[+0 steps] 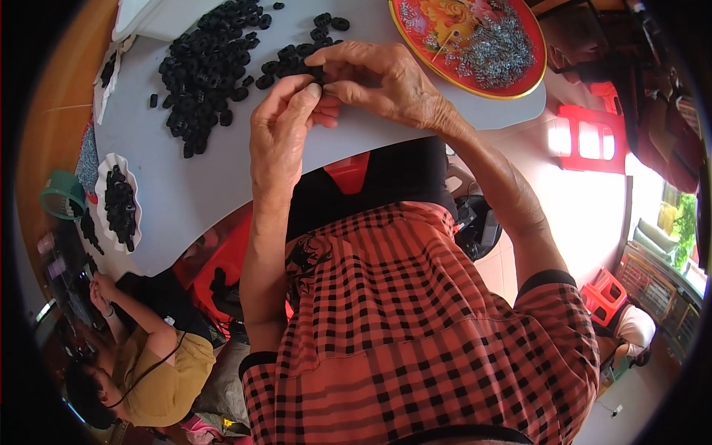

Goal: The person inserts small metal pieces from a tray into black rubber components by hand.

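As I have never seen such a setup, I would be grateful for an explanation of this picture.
There is no machine here, only a person's bare left hand and right hand, seen from a fisheye camera worn on the head. It looks down, so the checked shirt fills the lower part and straight edges bend. On the grey table lie black pieces; a white dish holds black ones too, and a red tray bears small metal pieces. Both hands seem to pinch one small dark piece, mostly hidden.

Black pieces [196, 81] matt, plastic-looking — red tray [452, 22] glossy — wire bits [500, 55] shiny metal.
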A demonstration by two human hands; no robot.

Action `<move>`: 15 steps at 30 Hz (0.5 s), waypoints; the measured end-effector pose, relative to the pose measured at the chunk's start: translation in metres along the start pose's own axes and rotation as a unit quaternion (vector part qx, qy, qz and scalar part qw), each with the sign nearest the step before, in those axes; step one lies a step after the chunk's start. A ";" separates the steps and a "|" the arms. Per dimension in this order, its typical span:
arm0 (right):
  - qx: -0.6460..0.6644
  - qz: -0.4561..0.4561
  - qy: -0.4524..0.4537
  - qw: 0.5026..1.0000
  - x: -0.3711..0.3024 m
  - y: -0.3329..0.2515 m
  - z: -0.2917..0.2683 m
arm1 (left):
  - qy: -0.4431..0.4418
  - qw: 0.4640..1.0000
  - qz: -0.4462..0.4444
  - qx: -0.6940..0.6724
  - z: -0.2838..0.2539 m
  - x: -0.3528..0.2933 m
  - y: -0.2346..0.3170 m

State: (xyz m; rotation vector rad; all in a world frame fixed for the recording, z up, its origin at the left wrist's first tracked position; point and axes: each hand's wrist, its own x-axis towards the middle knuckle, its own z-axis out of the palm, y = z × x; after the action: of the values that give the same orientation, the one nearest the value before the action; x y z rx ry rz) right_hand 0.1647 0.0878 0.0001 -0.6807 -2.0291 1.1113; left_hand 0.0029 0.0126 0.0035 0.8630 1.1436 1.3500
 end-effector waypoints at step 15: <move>-0.104 -0.071 0.031 0.992 -0.002 -0.001 0.018 | -0.050 0.995 -0.074 -0.047 -0.010 0.006 0.004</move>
State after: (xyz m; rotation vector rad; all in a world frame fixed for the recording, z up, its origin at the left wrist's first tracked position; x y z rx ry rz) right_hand 0.1512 0.0772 -0.0068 -0.6531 -2.1226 0.7943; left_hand -0.0080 0.0172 0.0043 0.7548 1.0370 1.2156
